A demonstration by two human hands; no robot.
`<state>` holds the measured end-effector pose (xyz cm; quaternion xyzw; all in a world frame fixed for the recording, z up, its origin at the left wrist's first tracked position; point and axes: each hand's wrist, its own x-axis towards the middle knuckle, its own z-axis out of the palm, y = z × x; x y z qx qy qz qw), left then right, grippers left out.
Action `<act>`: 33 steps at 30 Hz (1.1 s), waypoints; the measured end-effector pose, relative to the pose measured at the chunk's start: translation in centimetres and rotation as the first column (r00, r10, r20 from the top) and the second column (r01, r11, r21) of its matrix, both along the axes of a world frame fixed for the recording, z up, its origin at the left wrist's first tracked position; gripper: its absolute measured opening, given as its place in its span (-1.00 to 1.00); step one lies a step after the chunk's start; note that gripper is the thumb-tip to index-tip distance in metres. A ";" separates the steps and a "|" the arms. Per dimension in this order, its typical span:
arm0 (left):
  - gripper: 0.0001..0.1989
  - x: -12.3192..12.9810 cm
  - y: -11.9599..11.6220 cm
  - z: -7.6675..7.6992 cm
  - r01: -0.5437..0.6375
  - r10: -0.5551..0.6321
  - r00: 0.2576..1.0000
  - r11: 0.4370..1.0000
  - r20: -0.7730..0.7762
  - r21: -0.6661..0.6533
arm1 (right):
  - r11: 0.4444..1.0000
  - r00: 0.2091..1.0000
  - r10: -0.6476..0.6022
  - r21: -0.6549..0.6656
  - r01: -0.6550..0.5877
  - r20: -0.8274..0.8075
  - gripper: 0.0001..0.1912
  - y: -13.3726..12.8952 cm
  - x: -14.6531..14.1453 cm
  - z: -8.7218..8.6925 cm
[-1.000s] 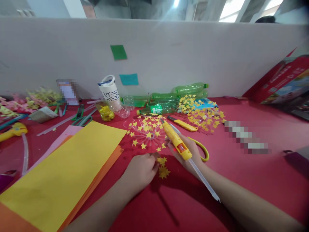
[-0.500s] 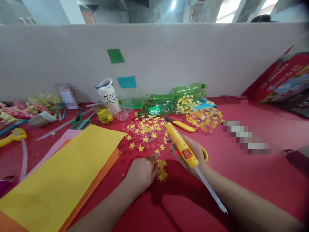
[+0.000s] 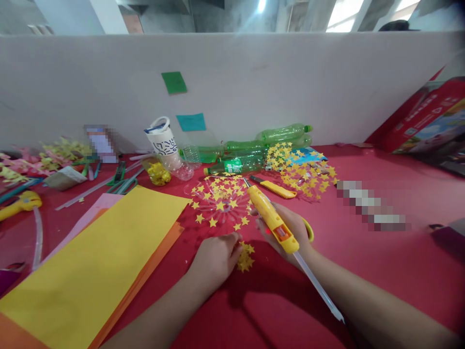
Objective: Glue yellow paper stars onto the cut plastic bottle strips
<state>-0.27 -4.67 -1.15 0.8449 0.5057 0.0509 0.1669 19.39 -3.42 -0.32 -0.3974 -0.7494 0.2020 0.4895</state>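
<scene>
My right hand [image 3: 292,223] is closed round a yellow glue gun [image 3: 271,215]; its nozzle points away from me and a clear glue stick sticks out of the back. A yellow loop [image 3: 309,230] shows behind that hand; what it belongs to is hidden. My left hand [image 3: 218,254] rests low over the table, fingers curled together beside a small pile of yellow paper stars [image 3: 246,259]. Whatever its fingertips hold is hidden. Just beyond, a clear plastic piece with spread strips [image 3: 227,207] lies covered in yellow stars [image 3: 220,206].
Yellow paper sheets [image 3: 109,257] lie over orange ones at left. Behind are a yellow cutter [image 3: 278,189], green bottles [image 3: 247,162], a second star-covered piece [image 3: 307,179] and a white patterned cup [image 3: 163,140]. Another glue gun [image 3: 22,206] lies far left. A pale partition [image 3: 232,87] closes the back.
Both hands and the glue gun keep nearly the same place. The view has shifted very slightly.
</scene>
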 end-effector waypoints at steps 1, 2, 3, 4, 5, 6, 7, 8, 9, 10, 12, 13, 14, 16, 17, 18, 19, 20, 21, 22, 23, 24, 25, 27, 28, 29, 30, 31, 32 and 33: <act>-0.73 0.0 0.0 -0.1 0.009 -0.009 1.000 1.000 0.001 0.005 | 1.000 1.000 -0.003 -0.005 0.003 0.007 -0.79 0.0 0.0 0.0; -0.73 0.1 -0.1 -0.1 0.016 -0.016 1.000 1.000 0.001 0.011 | 1.000 1.000 -0.005 -0.008 0.005 0.014 -0.79 0.0 0.0 0.0; -0.74 0.1 -0.1 -0.2 0.018 -0.018 1.000 1.000 0.001 0.018 | 1.000 1.000 -0.006 -0.009 0.006 0.019 -0.79 0.0 0.0 0.1; -0.75 0.2 -0.1 -0.2 0.011 -0.011 1.000 1.000 0.002 0.024 | 1.000 1.000 -0.003 -0.005 0.004 0.022 -0.80 -0.1 -0.1 0.2; -0.76 0.2 -0.1 -0.1 -0.003 0.003 1.000 1.000 0.003 0.026 | 1.000 1.000 -0.001 0.002 0.001 0.023 -0.80 -0.1 -0.1 0.3; -0.78 0.3 -0.1 -0.1 -0.021 0.021 1.000 1.000 0.005 0.023 | 1.000 1.000 -0.005 0.008 0.005 0.025 -0.79 -0.2 -0.2 0.5; -0.80 0.3 -0.1 0.0 -0.040 0.040 0.999 0.999 0.011 0.016 | 1.000 0.999 -0.008 0.010 0.008 0.032 -0.79 -0.3 -0.2 0.7; -0.81 0.3 -0.1 0.1 -0.057 0.057 0.998 0.998 0.019 0.008 | 1.000 0.999 -0.014 0.010 0.013 0.040 -0.78 -0.4 -0.3 0.8; -0.81 0.4 -0.1 0.1 -0.071 0.071 0.997 0.997 0.032 -0.005 | 1.000 0.999 -0.024 0.005 0.023 0.048 -0.77 -0.5 -0.3 1.0; -0.80 0.4 -0.1 0.2 -0.081 0.082 0.996 0.997 0.045 -0.020 | 1.000 0.998 -0.031 -0.002 0.031 0.052 -0.76 -0.6 -0.4 1.1; -0.75 0.4 0.0 0.2 -0.090 0.094 0.993 0.995 0.073 -0.048 | 0.999 0.998 -0.038 -0.009 0.038 0.050 -0.75 -0.7 -0.4 1.2; -0.74 0.4 0.0 0.2 -0.090 0.095 0.992 0.994 0.085 -0.055 | 0.999 0.998 -0.041 -0.005 0.041 0.047 -0.75 -0.8 -0.4 1.1; -0.74 0.5 0.0 0.1 -0.087 0.092 0.992 0.994 0.091 -0.059 | 0.999 0.998 -0.042 0.000 0.042 0.046 -0.76 -0.8 -0.4 1.1; -0.78 0.6 0.0 0.1 -0.078 0.083 0.992 0.995 0.096 -0.059 | 0.999 0.998 -0.043 0.009 0.043 0.051 -0.76 -0.7 -0.4 1.0; -0.80 0.6 0.0 0.0 -0.077 0.082 0.992 0.995 0.095 -0.057 | 0.999 0.997 -0.046 0.010 0.045 0.058 -0.77 -0.7 -0.4 1.0; -0.81 0.6 0.0 0.0 -0.080 0.085 0.992 0.995 0.091 -0.060 | 0.999 0.997 -0.049 0.010 0.048 0.066 -0.78 -0.7 -0.4 1.0; -0.83 0.6 0.0 0.0 -0.087 0.093 0.992 0.994 0.089 -0.066 | 0.998 0.996 -0.055 0.013 0.054 0.073 -0.78 -0.7 -0.4 1.1; -0.84 0.6 0.0 0.0 -0.097 0.103 0.991 0.993 0.090 -0.069 | 0.998 0.995 -0.058 0.016 0.057 0.078 -0.80 -0.7 -0.5 1.2; -0.84 0.6 0.0 0.0 -0.108 0.115 0.988 0.992 0.100 -0.072 | 0.998 0.995 -0.059 0.018 0.057 0.081 -0.80 -0.8 -0.5 1.2; -0.85 0.6 0.0 0.0 -0.117 0.126 0.985 0.990 0.121 -0.077 | 0.998 0.995 -0.056 0.019 0.054 0.081 -0.81 -0.8 -0.4 1.3; -0.85 0.6 -0.1 0.0 -0.126 0.138 0.978 0.988 0.158 -0.088 | 0.999 0.996 -0.049 0.018 0.048 0.077 -0.81 -0.8 -0.4 1.4; -0.86 0.6 -0.2 0.1 -0.131 0.152 0.964 0.986 0.217 -0.107 | 0.999 0.997 -0.041 0.018 0.040 0.069 -0.80 -0.8 -0.4 1.4; -0.87 0.7 -0.3 0.2 -0.132 0.168 0.941 0.981 0.294 -0.141 | 0.999 0.998 -0.033 0.019 0.032 0.061 -0.79 -0.8 -0.4 1.4; -0.87 0.9 -0.7 0.5 -0.104 0.223 0.851 0.959 0.476 -0.265 | 1.000 0.998 -0.015 0.029 0.013 0.064 -0.77 -0.8 -0.3 1.2; -0.87 1.0 -0.9 0.7 -0.078 0.268 0.784 0.937 0.560 -0.339 | 0.999 0.997 -0.004 0.039 0.001 0.078 -0.76 -0.8 -0.3 1.1; -0.86 1.2 -1.1 0.9 -0.049 0.320 0.708 0.912 0.629 -0.408 | 0.999 0.995 0.011 0.046 -0.015 0.101 -0.75 -0.8 -0.4 0.9; -0.86 1.3 -1.3 1.1 -0.016 0.370 0.633 0.885 0.680 -0.466 | 0.998 0.991 0.026 0.054 -0.033 0.130 -0.75 -0.8 -0.4 0.7; -0.85 1.4 -1.4 1.2 0.011 0.415 0.565 0.861 0.714 -0.509 | 0.997 0.987 0.039 0.058 -0.048 0.154 -0.75 -0.9 -0.5 0.5; -0.84 1.4 -1.5 1.4 0.034 0.451 0.510 0.841 0.733 -0.541 | 0.996 0.984 0.053 0.057 -0.063 0.171 -0.76 -0.9 -0.7 0.3; -0.83 1.4 -1.6 1.5 0.048 0.478 0.468 0.826 0.743 -0.562 | 0.996 0.982 0.064 0.049 -0.074 0.176 -0.76 -1.0 -0.8 0.2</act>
